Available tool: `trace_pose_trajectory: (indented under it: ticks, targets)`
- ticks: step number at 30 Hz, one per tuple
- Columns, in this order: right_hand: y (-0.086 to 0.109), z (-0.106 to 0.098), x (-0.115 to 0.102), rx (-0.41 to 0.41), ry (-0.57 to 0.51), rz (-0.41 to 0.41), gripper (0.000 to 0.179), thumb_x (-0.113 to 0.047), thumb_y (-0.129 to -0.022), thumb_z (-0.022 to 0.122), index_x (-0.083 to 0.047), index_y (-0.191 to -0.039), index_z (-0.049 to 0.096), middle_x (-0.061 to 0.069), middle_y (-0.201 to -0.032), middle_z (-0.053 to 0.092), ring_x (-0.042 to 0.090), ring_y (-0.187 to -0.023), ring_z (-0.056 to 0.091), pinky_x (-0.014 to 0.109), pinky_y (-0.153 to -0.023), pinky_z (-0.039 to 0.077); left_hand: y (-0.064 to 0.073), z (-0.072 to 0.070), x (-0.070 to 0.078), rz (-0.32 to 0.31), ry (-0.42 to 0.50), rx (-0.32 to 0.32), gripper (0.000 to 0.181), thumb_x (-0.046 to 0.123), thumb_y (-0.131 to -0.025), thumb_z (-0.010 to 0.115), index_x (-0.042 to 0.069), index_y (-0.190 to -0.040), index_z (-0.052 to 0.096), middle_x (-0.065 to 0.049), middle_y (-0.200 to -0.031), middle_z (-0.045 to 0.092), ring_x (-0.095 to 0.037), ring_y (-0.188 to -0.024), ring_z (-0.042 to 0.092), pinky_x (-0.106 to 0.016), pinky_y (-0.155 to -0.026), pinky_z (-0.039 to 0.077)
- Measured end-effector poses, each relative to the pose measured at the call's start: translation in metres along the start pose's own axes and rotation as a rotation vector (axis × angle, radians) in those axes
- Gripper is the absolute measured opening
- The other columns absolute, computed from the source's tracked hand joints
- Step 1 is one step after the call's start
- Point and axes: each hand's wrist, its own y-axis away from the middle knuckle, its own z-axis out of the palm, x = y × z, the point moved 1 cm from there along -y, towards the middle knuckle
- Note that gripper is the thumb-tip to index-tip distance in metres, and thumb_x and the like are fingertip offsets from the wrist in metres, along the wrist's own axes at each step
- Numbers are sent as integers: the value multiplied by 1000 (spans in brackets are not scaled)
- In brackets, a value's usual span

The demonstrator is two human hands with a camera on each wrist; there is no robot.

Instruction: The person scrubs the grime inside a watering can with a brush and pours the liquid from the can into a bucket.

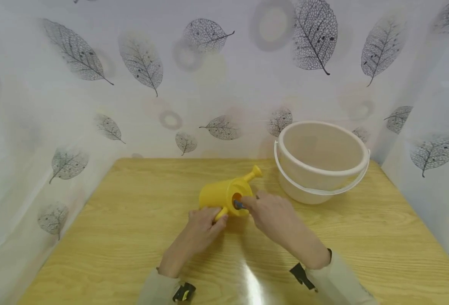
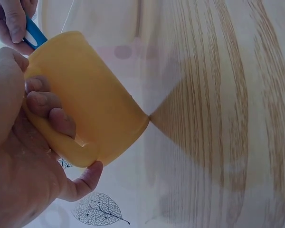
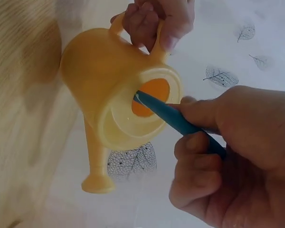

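A yellow toy-like watering can [image 1: 216, 195] is tipped on its side over the wooden table, its round opening turned toward the right hand and its spout pointing away to the right. My left hand [image 1: 198, 232] grips the can's handle [image 2: 61, 142], with the fingers curled through the loop. In my right hand [image 1: 275, 217], a slim blue handle [image 3: 173, 116] is pinched between thumb and fingers. The tip of this blue handle goes into the can's opening [image 3: 154, 90]. Whatever is at its far end is hidden inside the can, so its kind cannot be told.
A white bucket [image 1: 316, 186] with its bail hanging down in front stands at the table's back right, beyond the right hand. Behind the wooden table [image 1: 144, 203] hangs a pale curtain [image 1: 224, 89] printed with dark leaves, which also runs along both sides.
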Motion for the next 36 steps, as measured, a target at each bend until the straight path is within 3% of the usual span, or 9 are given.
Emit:
trace_pose_trajectory:
  ticks: [4,11,19,25,31,36]
  targets:
    - [-1,-1,3,-62,-21,-13,26,-21,-86,82,-14,-107,68,2,-73,51,12,-52,43,21,-44,33,1,0,0,-14,12,-4,31,31,-106,50,23,-75,47,11,-68,42,-7,-67,41,-40,-81,30]
    - [-6,-5,11,1,48,-124,25,-16,-84,84,-14,-99,65,1,-77,56,14,-54,52,21,-45,39,2,0,-1,-17,27,-11,31,31,-105,49,24,-75,46,13,-67,41,-7,-65,41,-40,-81,30]
    - [-16,-23,24,-138,-216,-118,11,-15,-95,72,-13,-92,61,-4,-70,47,7,-61,40,19,-55,37,2,-1,-2,-33,41,-34,31,32,-106,48,25,-76,47,12,-69,42,-7,-66,41,-39,-80,30]
    - [-18,-14,31,-189,-366,-84,12,-14,-97,69,-14,-88,61,-7,-69,48,5,-62,40,20,-57,36,2,-1,-2,-26,36,-32,31,32,-106,49,25,-75,47,13,-69,43,-7,-66,42,-39,-81,30]
    - [-17,-2,29,-193,-388,-106,6,-14,-99,66,-11,-93,67,-4,-71,59,4,-63,44,19,-58,39,1,-1,-2,22,28,-24,31,31,-106,49,25,-75,47,14,-67,42,-6,-64,41,-38,-80,30]
    - [-19,-8,29,-213,-401,-77,10,-15,-99,67,-12,-89,65,-7,-66,52,3,-59,40,19,-54,36,1,-2,-2,-8,40,-23,31,31,-106,49,25,-76,47,13,-68,42,-6,-65,41,-38,-81,30]
